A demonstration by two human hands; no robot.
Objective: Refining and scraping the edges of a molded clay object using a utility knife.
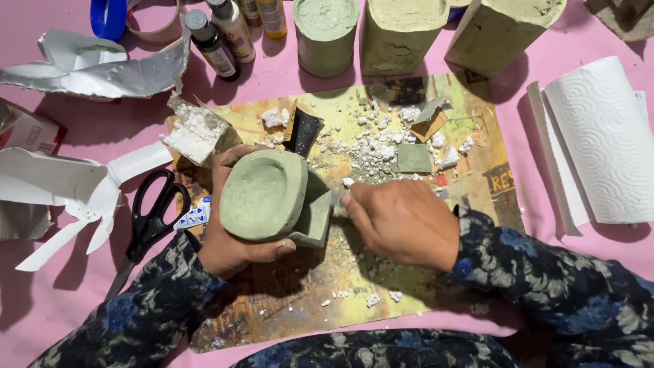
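1. Spread under everything: a pink table cover (61,286), with one worn painted work board (470,177) lying in the middle.
2. Standing along the far edge: three grey-green cast blocks, one round (325,34), two squarer (402,34) (497,34).
3. Lying at the right: one roll of white paper towel (603,143), partly unrolled.
4. Scattered at the left: torn white carton pieces (61,191) and one crumpled foil-lined sheet (102,71).
5. Held above the board's near half: one grey-green cast piece (266,194) with a shallow oval hollow facing up, tilted, an angular part showing on its right side.
6. Left hand (228,232): curled snugly around that cast piece from behind and below, thumb pressed along its lower edge.
7. Right hand (402,221): closed into a fist around a slim tool (337,199), mostly hidden, only a short metal tip showing, tip touching the cast piece's right side.
8. Resting left of the left hand: one pair of black-handled scissors (153,218), handles away from the person.
9. Lined up at the far edge: four small paint bottles (228,31), two cut off by the frame.
10. Strewn across the board: many white crumbs (381,146), too many to count, plus one foam-filled carton corner (194,133).
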